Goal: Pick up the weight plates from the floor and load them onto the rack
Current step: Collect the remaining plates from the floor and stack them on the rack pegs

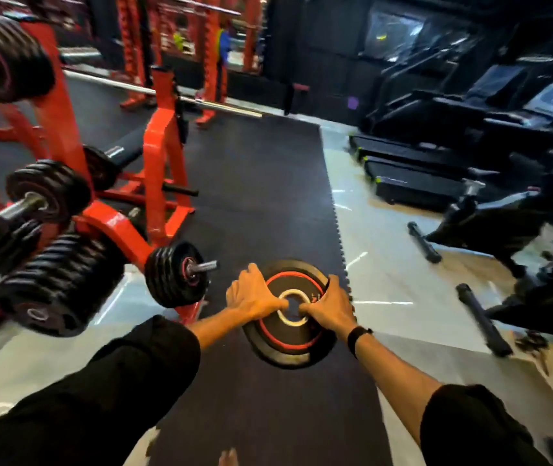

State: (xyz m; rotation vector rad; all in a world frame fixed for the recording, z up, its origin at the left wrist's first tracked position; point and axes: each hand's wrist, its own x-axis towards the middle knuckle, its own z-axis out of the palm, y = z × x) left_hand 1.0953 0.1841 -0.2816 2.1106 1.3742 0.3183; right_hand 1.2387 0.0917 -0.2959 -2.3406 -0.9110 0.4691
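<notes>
Plates (pixel 56 284) already crowd the red rack (pixel 114 223), while left hand (pixel 251 295) and right hand (pixel 327 306) grip another weight plate (pixel 288 341) by its hub, not yet loaded

We see a black rubber mat (pixel 261 196) running down the pale floor (pixel 386 274). The red rack (pixel 164 156) stands at the mat's left edge. Two treadmills (pixel 403 169) sit on the pale floor to the right.
</notes>
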